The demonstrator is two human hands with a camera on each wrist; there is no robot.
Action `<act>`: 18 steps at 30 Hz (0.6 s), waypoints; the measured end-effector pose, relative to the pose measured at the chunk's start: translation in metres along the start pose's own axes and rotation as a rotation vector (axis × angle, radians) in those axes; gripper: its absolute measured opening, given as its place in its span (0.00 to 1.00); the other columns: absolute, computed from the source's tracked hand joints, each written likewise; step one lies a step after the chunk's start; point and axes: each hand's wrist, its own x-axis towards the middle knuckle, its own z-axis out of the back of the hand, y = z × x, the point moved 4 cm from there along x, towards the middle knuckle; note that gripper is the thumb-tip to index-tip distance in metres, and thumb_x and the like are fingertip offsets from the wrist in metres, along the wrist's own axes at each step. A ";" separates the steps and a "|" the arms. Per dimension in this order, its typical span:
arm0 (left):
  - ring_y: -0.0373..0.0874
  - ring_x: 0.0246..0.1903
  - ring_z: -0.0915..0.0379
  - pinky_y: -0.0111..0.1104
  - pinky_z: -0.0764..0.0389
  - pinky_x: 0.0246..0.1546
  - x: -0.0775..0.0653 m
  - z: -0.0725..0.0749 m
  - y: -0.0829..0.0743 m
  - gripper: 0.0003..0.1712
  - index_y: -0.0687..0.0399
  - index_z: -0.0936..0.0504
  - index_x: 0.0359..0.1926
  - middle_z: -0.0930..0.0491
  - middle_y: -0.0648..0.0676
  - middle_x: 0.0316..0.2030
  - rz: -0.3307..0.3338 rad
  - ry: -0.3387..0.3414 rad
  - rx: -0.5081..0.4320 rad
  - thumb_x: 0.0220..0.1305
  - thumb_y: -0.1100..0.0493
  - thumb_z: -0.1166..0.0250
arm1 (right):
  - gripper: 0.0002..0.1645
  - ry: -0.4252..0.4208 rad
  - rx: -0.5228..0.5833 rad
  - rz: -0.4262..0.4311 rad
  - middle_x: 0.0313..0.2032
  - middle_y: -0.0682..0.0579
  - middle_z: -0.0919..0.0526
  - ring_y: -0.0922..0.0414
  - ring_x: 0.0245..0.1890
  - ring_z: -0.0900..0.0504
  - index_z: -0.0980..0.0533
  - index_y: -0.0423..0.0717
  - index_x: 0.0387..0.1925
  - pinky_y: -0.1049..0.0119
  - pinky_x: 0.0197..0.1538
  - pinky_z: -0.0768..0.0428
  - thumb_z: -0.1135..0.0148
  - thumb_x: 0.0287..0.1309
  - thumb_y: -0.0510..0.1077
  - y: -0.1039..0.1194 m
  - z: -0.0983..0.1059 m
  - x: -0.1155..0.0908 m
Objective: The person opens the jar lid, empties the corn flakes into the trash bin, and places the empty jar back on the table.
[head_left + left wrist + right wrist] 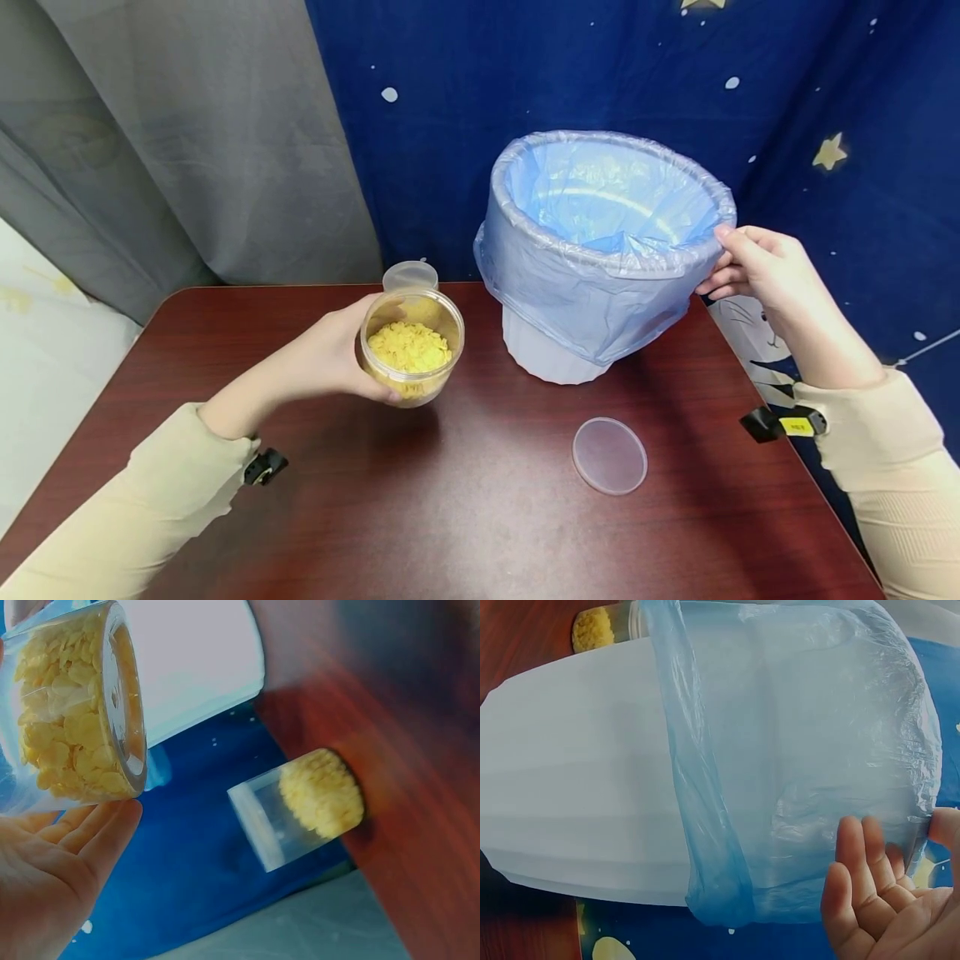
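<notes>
Left grip (330,346) curled round open flake jar (422,393), at eight o'clock from bin (551,346) | right grip (759,262) pinching lined rim (577,257), four o'clock | careless tilt could spill flakes (411,347)

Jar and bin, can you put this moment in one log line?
left hand: holds open jar of yellow flakes | right hand: grips bin at rim | lid: on table | second jar: on table
</notes>
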 end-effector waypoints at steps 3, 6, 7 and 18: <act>0.41 0.54 0.32 0.44 0.32 0.55 0.003 0.008 -0.007 0.62 0.52 0.36 0.66 0.26 0.50 0.56 0.002 -0.019 0.028 0.27 0.43 0.16 | 0.13 0.023 0.074 -0.015 0.21 0.50 0.19 0.56 0.19 0.17 0.25 0.42 0.31 0.68 0.26 0.19 0.45 0.68 0.47 -0.002 0.001 0.001; 0.40 0.53 0.32 0.43 0.32 0.54 0.006 0.017 -0.015 0.62 0.49 0.35 0.66 0.26 0.47 0.55 -0.005 -0.038 0.050 0.25 0.43 0.16 | 0.12 0.038 0.112 -0.024 0.21 0.49 0.19 0.56 0.20 0.17 0.25 0.42 0.32 0.67 0.26 0.19 0.45 0.68 0.46 -0.002 0.001 0.001; 0.39 0.53 0.32 0.42 0.32 0.54 0.008 0.019 -0.018 0.63 0.47 0.36 0.66 0.26 0.46 0.55 -0.008 -0.043 0.052 0.25 0.43 0.15 | 0.12 0.035 0.103 -0.024 0.21 0.49 0.19 0.56 0.20 0.17 0.25 0.42 0.32 0.67 0.26 0.19 0.45 0.68 0.46 -0.002 0.001 0.001; 0.42 0.55 0.32 0.43 0.32 0.53 0.020 0.034 -0.036 0.63 0.49 0.36 0.66 0.26 0.50 0.55 -0.035 -0.062 0.068 0.25 0.46 0.15 | 0.13 0.041 0.103 -0.054 0.21 0.48 0.17 0.56 0.20 0.17 0.25 0.43 0.33 0.67 0.26 0.19 0.45 0.67 0.49 -0.002 -0.001 0.000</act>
